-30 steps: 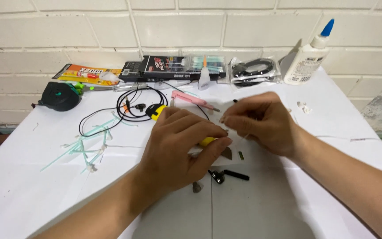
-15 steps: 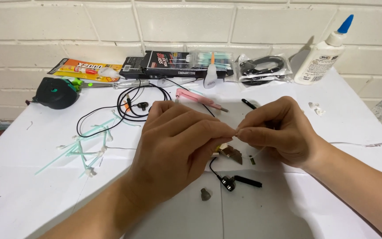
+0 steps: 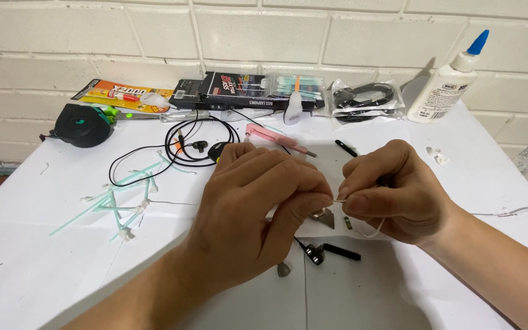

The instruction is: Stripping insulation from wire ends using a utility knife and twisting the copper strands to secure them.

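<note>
Nearest on the white surface (image 3: 44, 269) lies a small black earbud piece with a short stem (image 3: 325, 252). Just above it, the left hand (image 3: 258, 214) and right hand (image 3: 398, 195) meet, each grip pinched shut on a thin white wire (image 3: 340, 199) stretched between the fingertips; it loops below the right hand. Left of them lie pale green cotton swabs (image 3: 117, 205). Farther back are coiled black earphone cables (image 3: 181, 150), a black box (image 3: 227, 91) and a white glue bottle with blue cap (image 3: 444, 82) against the brick wall.

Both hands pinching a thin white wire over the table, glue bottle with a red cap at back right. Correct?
Not quite: the head view shows the glue bottle has a blue cap, not red. The rest holds: left hand and right hand pinch the thin white wire over the table.
</note>
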